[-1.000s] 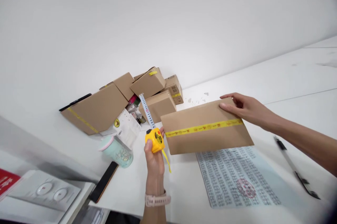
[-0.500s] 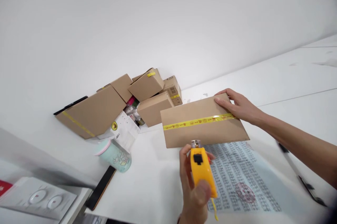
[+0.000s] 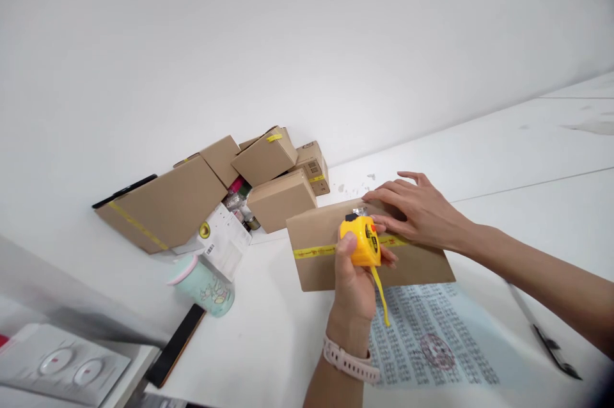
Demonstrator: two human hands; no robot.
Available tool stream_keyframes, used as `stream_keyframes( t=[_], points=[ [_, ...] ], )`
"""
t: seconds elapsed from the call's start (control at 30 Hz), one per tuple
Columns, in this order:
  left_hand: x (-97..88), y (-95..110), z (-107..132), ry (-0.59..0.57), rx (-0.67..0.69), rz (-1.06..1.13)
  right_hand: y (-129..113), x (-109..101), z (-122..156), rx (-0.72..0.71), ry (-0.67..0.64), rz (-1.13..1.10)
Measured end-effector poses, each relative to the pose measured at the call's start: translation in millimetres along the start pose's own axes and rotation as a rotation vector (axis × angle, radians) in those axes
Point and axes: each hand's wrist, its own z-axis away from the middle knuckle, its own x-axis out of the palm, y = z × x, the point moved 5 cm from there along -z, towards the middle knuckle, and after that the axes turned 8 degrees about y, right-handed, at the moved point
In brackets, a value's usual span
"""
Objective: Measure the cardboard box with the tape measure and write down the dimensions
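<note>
My left hand (image 3: 354, 277) is closed around a yellow tape measure (image 3: 361, 240), with its yellow wrist cord hanging below. The tape measure is in front of the upper part of a flat-looking cardboard box (image 3: 311, 274) with a strip of yellow printed tape across it. At the box's top edge, my right hand (image 3: 416, 213) has its fingers stretched out and apart. Its fingertips are close to the metal end of the tape measure; contact there is hard to make out. A printed bluish sheet (image 3: 432, 331) lies partly under the box.
Several cardboard boxes (image 3: 283, 200) lean and stack against the wall at the left. Nearer are white packaging (image 3: 225, 242), a mint tumbler (image 3: 211, 290) and a black-topped block (image 3: 177, 344). A dark slim tool (image 3: 551, 344) lies at right on the white table (image 3: 268, 331).
My left hand has raised the tape measure from below the box to its upper part. My right hand has let go of the box's right end and moved left toward the tape measure.
</note>
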Motion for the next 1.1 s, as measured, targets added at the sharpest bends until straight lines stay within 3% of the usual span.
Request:
stream_keyframes(
  t=[0.3,0.47,0.67,0.83,1.1],
  points=[
    [3.1,3,-3,0.030,0.036,-0.063,-9,5,-10,-0.148,-0.022,0.197],
    [3.1,4,-2,0.024,0.039,-0.091,3,9,-22,0.020,-0.084,0.190],
    [-21.3,-10,18,0.081,0.009,-0.143,36,27,-48,0.210,-0.194,0.090],
    [-30.1,-22,18,0.155,-0.030,-0.167,62,48,-64,0.173,-0.289,0.039],
    [-12.7,-25,9,0.182,0.024,-0.144,72,58,-71,0.190,-0.395,0.048]
  ],
)
